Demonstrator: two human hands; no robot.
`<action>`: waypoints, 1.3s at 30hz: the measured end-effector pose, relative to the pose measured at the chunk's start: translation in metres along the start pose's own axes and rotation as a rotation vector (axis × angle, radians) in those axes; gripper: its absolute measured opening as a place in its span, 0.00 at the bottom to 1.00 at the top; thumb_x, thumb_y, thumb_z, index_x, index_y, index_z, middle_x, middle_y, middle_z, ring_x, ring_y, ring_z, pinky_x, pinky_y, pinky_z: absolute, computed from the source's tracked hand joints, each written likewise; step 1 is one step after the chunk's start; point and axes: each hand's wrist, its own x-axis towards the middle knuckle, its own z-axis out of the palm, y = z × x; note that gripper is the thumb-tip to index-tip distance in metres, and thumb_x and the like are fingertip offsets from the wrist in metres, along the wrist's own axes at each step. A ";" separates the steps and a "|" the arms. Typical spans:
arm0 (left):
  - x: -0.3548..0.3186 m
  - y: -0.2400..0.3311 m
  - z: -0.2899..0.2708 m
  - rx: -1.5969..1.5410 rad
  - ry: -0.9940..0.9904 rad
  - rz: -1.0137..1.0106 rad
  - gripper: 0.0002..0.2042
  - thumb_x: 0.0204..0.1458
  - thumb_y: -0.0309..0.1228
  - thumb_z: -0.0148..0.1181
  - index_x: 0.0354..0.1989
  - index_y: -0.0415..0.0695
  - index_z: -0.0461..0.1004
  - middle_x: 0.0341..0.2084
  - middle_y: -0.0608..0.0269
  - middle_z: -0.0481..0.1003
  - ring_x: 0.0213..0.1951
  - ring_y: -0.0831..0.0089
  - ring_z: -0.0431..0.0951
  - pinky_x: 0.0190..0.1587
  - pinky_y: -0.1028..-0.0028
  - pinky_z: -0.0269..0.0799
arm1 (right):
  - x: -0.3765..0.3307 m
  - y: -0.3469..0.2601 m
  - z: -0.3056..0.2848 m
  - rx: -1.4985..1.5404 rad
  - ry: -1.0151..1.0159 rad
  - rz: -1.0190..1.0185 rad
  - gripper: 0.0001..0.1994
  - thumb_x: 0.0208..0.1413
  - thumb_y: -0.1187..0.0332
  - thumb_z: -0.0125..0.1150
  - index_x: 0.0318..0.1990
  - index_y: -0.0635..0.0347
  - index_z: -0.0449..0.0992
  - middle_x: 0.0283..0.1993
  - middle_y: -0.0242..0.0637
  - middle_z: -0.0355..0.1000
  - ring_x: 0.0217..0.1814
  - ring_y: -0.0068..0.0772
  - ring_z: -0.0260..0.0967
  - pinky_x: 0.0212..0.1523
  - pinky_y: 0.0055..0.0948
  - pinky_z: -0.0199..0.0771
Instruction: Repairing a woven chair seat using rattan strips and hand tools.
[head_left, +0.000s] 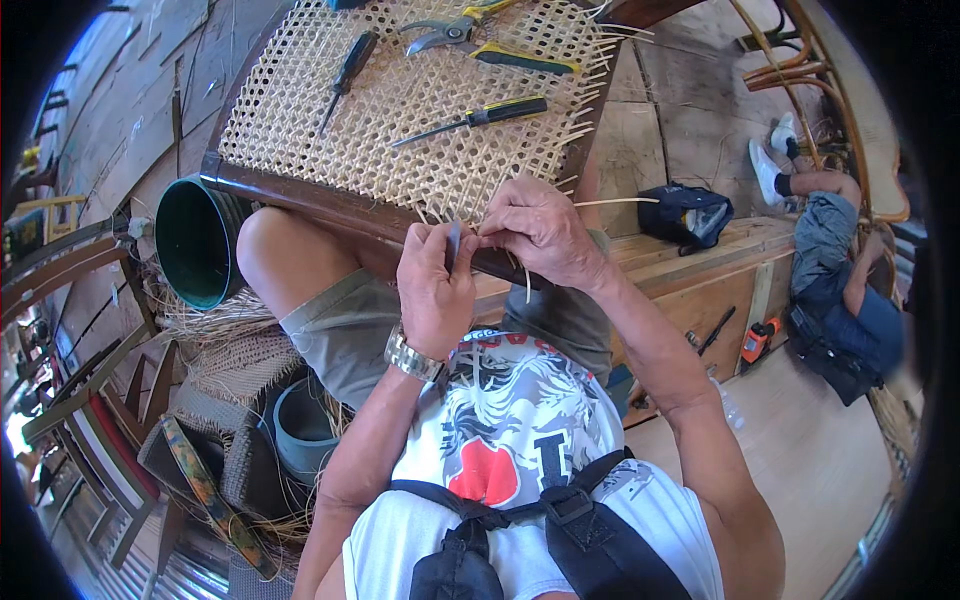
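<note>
A woven cane panel (400, 130) in a dark wooden frame (300, 203) lies across my knees, loose strand ends sticking out along its right edge. At the frame's near edge my left hand (437, 295) is closed, with a slim grey, blade-like tool (454, 243) between its fingers; its exact kind is unclear. Fingertips nearly touching the left ones, my right hand (540, 232) pinches a cane strand at the weave's border. One pale strand (620, 202) runs out to the right beside that hand. The fingers hide the spot where the strand meets the frame.
On the cane rest two screwdrivers (490, 113) (350, 75) and pruning shears (450, 35). A green bucket (200, 245) stands left of my knee, a blue-grey pot (305, 430) below it. A dark bag (685, 215) lies on a wooden bench at right; another person (835, 260) sits beyond.
</note>
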 end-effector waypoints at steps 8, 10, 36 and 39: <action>-0.001 -0.014 -0.006 -0.121 0.045 0.053 0.04 0.57 0.26 0.66 0.39 0.41 0.79 0.25 0.60 0.71 0.25 0.69 0.72 0.31 0.70 0.69 | 0.003 -0.007 -0.006 -0.021 0.017 0.035 0.07 0.47 0.76 0.69 0.31 0.60 0.74 0.32 0.37 0.69 0.38 0.43 0.70 0.40 0.40 0.72; -0.003 -0.022 -0.016 -0.206 0.066 -0.040 0.04 0.59 0.26 0.66 0.39 0.40 0.79 0.24 0.63 0.72 0.26 0.74 0.71 0.31 0.72 0.69 | 0.004 -0.010 -0.007 -0.055 0.009 0.017 0.07 0.47 0.77 0.68 0.30 0.60 0.74 0.32 0.37 0.68 0.38 0.43 0.70 0.40 0.40 0.71; 0.011 -0.022 -0.024 -0.163 -0.050 0.045 0.06 0.62 0.29 0.64 0.39 0.38 0.78 0.18 0.69 0.74 0.21 0.84 0.71 0.25 0.77 0.66 | -0.002 -0.027 0.010 -0.395 -0.045 0.026 0.05 0.51 0.73 0.64 0.31 0.62 0.73 0.32 0.43 0.67 0.39 0.47 0.71 0.42 0.44 0.71; 0.013 -0.022 -0.024 -0.152 -0.075 0.034 0.06 0.62 0.29 0.64 0.38 0.38 0.78 0.17 0.68 0.74 0.20 0.84 0.71 0.25 0.77 0.67 | -0.001 -0.030 0.018 -0.488 0.058 -0.033 0.06 0.50 0.73 0.64 0.31 0.61 0.72 0.33 0.43 0.67 0.38 0.46 0.71 0.42 0.44 0.71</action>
